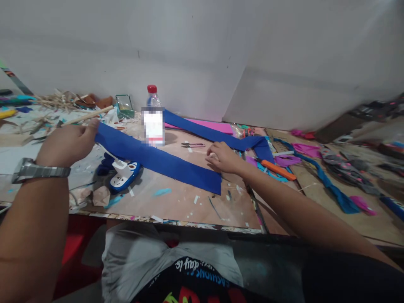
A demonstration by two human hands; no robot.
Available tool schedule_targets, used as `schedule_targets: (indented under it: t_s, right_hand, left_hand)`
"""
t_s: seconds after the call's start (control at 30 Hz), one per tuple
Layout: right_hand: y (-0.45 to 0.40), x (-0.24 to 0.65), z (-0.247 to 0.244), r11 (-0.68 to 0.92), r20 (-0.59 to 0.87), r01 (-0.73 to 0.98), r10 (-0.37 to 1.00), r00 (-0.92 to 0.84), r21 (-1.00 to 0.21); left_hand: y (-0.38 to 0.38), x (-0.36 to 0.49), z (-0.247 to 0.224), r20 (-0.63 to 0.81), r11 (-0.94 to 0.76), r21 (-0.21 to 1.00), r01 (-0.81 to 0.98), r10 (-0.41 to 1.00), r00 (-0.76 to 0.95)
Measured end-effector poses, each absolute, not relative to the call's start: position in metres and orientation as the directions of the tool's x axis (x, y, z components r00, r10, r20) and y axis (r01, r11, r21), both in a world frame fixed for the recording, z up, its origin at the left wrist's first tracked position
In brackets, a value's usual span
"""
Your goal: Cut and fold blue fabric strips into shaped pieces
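Note:
A long blue strip of material (158, 161) lies across the table, its left end raised. My left hand (67, 143), with a metal watch on the wrist, pinches that left end between thumb and fingers. Just above the strip's right end, my right hand (223, 157) hovers with bent fingers slightly apart and nothing visible in them. Small thread snips (193, 145) lie to the left of and beyond my right hand. A second blue strip (202, 131) runs behind, folded at its right end.
A bottle with a red cap (152, 89) stands behind the front strip. A blue and white power socket (125, 174) with a plug sits near my left hand. An orange cutter (277, 169) and colored scraps lie at the right. Wood sticks (59, 101) are piled back left.

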State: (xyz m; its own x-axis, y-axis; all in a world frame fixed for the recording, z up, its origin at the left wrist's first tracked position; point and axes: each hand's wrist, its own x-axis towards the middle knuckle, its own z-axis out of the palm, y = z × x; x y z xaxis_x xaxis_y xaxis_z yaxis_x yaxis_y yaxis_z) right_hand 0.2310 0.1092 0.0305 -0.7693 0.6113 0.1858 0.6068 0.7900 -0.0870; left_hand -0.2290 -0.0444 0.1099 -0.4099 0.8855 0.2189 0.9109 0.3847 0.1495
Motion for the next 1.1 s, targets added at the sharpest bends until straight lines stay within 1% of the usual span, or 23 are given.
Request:
schedule_targets:
  t_s: [0.03, 0.07, 0.13, 0.17, 0.27, 0.33, 0.4, 0.43, 0.5, 0.53, 0.6, 0.63, 0.7, 0.73, 0.83, 0.9, 0.97, 1.03, 1.1]
  right_hand:
    - [0.103, 0.238, 0.032, 0.813, 0.132, 0.567, 0.581, -0.803, -0.132]
    - [0.097, 0.245, 0.033, 0.820, 0.082, 0.546, 0.564, -0.822, -0.174]
    - [0.088, 0.254, 0.034, 0.807, 0.025, 0.548, 0.566, -0.824, -0.220]
    - [0.085, 0.257, 0.033, 0.803, 0.019, 0.549, 0.568, -0.823, -0.233]
    - [0.082, 0.261, 0.028, 0.797, 0.060, 0.542, 0.575, -0.816, -0.265]
    - [0.082, 0.261, 0.023, 0.797, 0.099, 0.529, 0.575, -0.812, -0.291]
    - [0.081, 0.259, 0.019, 0.802, 0.136, 0.505, 0.566, -0.813, -0.320]
    - [0.081, 0.258, 0.018, 0.804, 0.158, 0.491, 0.561, -0.813, -0.335]
    - [0.078, 0.258, 0.017, 0.805, 0.205, 0.466, 0.559, -0.804, -0.367]
    - [0.076, 0.258, 0.017, 0.795, 0.219, 0.463, 0.569, -0.793, -0.392]
    - [0.073, 0.260, 0.018, 0.745, 0.218, 0.481, 0.621, -0.753, -0.462]
    - [0.071, 0.262, 0.018, 0.709, 0.202, 0.494, 0.653, -0.730, -0.503]
    - [0.069, 0.264, 0.018, 0.638, 0.189, 0.508, 0.711, -0.678, -0.578]
    - [0.068, 0.266, 0.016, 0.603, 0.198, 0.507, 0.741, -0.641, -0.616]
    - [0.068, 0.265, 0.009, 0.449, 0.221, 0.442, 0.851, -0.477, -0.776]
    - [0.068, 0.263, 0.003, 0.263, 0.122, 0.318, 0.908, -0.401, -0.911]
    - [0.068, 0.260, -0.002, 0.129, 0.036, 0.214, 0.920, -0.391, -0.968]
    - [0.068, 0.260, -0.005, 0.083, 0.009, 0.176, 0.923, -0.385, -0.981]
    - [0.068, 0.260, -0.007, 0.092, 0.009, 0.201, 0.925, -0.379, -0.975]
  left_hand:
    - [-0.045, -0.230, 0.111, 0.175, 0.470, 0.087, 0.878, 0.861, -0.478]
    - [-0.045, -0.232, 0.112, 0.144, 0.499, 0.050, 0.865, 0.853, -0.501]
    - [-0.045, -0.234, 0.114, 0.149, 0.544, 0.003, 0.839, 0.829, -0.538]
    - [-0.045, -0.235, 0.115, 0.165, 0.555, -0.022, 0.831, 0.822, -0.545]
    - [-0.046, -0.236, 0.115, 0.168, 0.572, -0.091, 0.815, 0.816, -0.553]
    - [-0.049, -0.230, 0.117, 0.199, 0.569, -0.080, 0.818, 0.814, -0.546]
    - [-0.056, -0.216, 0.120, 0.271, 0.551, -0.062, 0.832, 0.812, -0.517]
    - [-0.060, -0.206, 0.123, 0.324, 0.516, -0.060, 0.854, 0.820, -0.473]
    - [-0.067, -0.178, 0.130, 0.487, 0.416, -0.045, 0.908, 0.803, -0.344]
    - [-0.069, -0.162, 0.133, 0.538, 0.354, -0.044, 0.934, 0.797, -0.276]
    - [-0.070, -0.125, 0.136, 0.579, 0.167, -0.044, 0.985, 0.808, -0.111]
    - [-0.068, -0.105, 0.135, 0.574, 0.045, -0.039, 0.998, 0.819, -0.014]
    - [-0.060, -0.067, 0.127, 0.487, -0.210, -0.034, 0.977, 0.850, 0.199]
    - [-0.054, -0.050, 0.119, 0.417, -0.308, -0.028, 0.951, 0.861, 0.291]
    - [-0.033, -0.008, 0.088, 0.257, -0.520, -0.013, 0.854, 0.824, 0.505]
    - [-0.021, 0.008, 0.066, 0.201, -0.573, 0.004, 0.819, 0.803, 0.561]
    - [-0.012, 0.015, 0.047, 0.158, -0.583, 0.018, 0.813, 0.804, 0.573]
    - [-0.008, 0.018, 0.035, 0.122, -0.586, 0.034, 0.810, 0.807, 0.578]
    - [-0.008, 0.018, 0.028, 0.103, -0.586, 0.048, 0.809, 0.809, 0.579]
